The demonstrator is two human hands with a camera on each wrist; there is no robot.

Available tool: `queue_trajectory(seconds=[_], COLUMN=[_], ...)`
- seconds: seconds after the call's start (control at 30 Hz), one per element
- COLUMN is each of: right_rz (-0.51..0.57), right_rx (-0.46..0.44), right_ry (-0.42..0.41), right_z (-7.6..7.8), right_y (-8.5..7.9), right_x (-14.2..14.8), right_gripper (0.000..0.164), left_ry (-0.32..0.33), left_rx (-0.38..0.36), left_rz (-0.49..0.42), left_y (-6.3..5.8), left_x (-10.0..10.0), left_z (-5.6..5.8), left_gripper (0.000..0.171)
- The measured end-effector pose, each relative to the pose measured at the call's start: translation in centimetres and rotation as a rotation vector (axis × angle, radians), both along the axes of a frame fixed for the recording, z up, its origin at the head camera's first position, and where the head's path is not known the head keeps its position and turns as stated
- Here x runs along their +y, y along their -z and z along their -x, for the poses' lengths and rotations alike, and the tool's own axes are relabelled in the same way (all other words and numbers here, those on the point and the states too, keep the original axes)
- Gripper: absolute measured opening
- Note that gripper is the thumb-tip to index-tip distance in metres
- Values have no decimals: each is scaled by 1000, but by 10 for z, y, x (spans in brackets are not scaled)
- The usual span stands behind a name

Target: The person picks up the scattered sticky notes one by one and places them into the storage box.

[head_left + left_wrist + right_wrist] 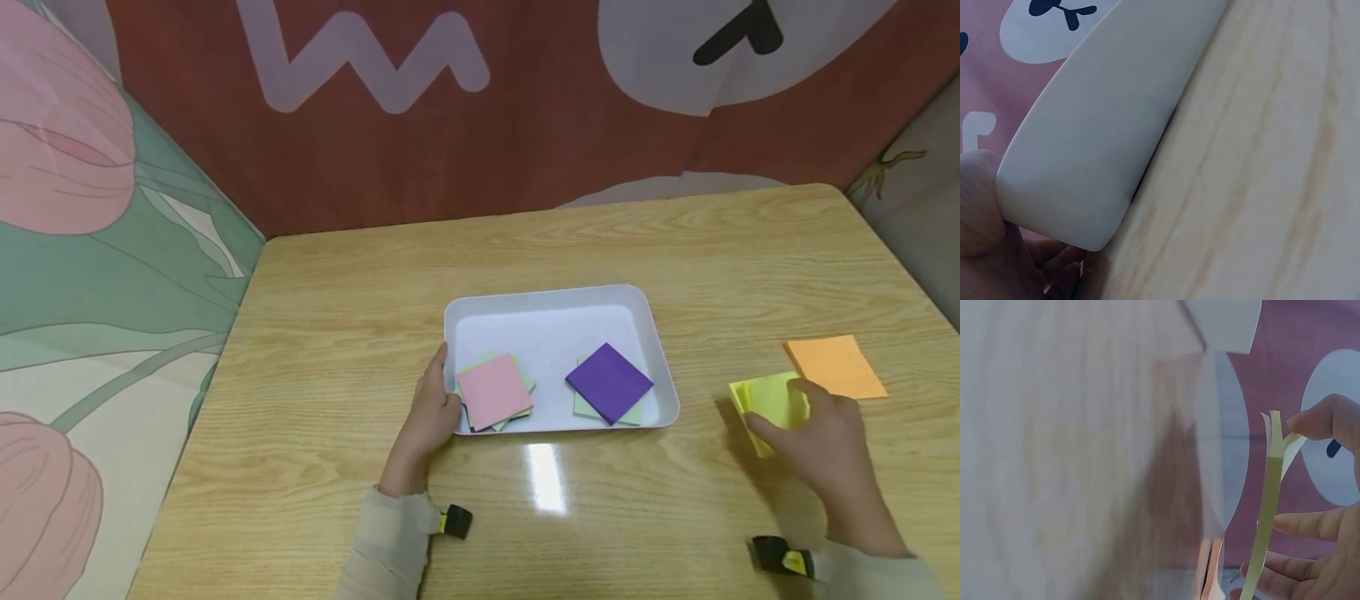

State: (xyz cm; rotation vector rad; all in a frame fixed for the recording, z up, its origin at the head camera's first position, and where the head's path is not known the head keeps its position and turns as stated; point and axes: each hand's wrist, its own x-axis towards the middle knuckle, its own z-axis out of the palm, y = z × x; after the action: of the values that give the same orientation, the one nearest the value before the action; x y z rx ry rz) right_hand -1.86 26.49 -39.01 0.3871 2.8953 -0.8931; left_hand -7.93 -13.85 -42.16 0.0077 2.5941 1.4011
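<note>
My left hand (433, 408) grips the left side of a white tray (551, 304), near its front corner. In the left wrist view, curled fingers (1063, 265) sit at the tray's corner. Raised over the table on the right, a yellow sticky note pad (780, 400) is held between the thumb and fingers of my right hand (828, 437). The right wrist view shows this pad edge-on, with a few sheets splayed at one end beside the thumb (1319, 419). Inside the tray, a pink pad (495, 392) tops the left stack, and a purple pad (609, 383) lies over a pale green one (630, 414).
An orange sticky note pad (843, 367) lies on the wooden table (337, 333), just behind the right hand. Printed cloth (525, 150) hangs along the table's back edge, and more stands at the left and right sides.
</note>
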Motion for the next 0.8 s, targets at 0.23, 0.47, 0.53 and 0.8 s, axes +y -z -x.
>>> queue_trajectory(seconds=[0.23, 0.47, 0.53, 0.8], right_rz=[6, 4, 5, 16], right_rx=[4, 6, 4, -5], right_ry=[-35, -31, -28, -17], right_z=[7, 9, 9, 8], right_y=[-6, -8, -8, -9], right_x=[-9, -12, -12, -14], right_gripper=[80, 79, 79, 79], left_ry=[1, -1, 1, -6], left_rx=[6, 12, 16, 9], left_rz=[1, -6, -7, 0], left_y=[1, 0, 0, -1], left_x=[1, 1, 0, 0], left_z=[1, 1, 1, 0], left_gripper=[68, 68, 68, 67])
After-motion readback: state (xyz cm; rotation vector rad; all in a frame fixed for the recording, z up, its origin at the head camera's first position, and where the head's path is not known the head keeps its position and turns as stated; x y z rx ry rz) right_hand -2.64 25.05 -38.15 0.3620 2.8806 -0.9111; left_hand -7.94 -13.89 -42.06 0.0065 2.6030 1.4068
